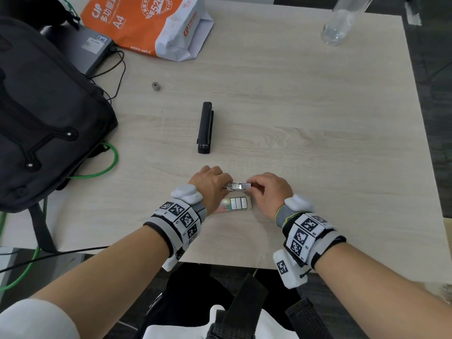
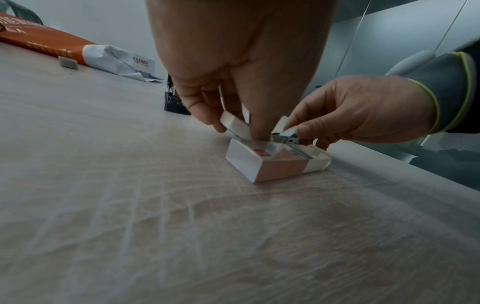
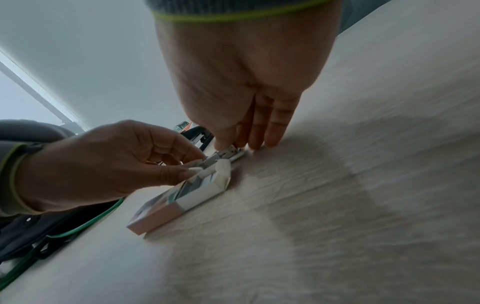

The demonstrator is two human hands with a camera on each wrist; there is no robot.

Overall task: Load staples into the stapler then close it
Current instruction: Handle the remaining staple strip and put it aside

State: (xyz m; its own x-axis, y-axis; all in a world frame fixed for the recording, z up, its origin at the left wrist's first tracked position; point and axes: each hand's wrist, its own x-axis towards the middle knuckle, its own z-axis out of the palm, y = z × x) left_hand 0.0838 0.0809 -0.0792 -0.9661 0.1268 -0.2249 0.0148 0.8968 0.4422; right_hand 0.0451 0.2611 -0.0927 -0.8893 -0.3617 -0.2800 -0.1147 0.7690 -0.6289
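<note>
Pale wood-grain table [image 1: 305, 106]. Black stapler [image 1: 205, 127] lies closed, well beyond the hands. Left hand [image 1: 211, 185] and right hand [image 1: 270, 192] both pinch a staple strip [image 1: 237, 186] above the open staple box [image 1: 236, 204]. Strip prob. light, brittle, snaps easily; hold by its long sides.

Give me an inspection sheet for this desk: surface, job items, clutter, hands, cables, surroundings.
Surface: pale wood-grain table.
Job's things: black stapler lies closed, untouched, mid-table; staple box slid open near the front edge; staple strip held just beyond the box.
Clutter: black backpack, orange A4 paper pack, grey device, small grey cylinder, clear bottle.
Hands: left hand and right hand each pinch an end of the strip.
Cables: green cable and black cable at the left.
Surroundings: dark floor.
</note>
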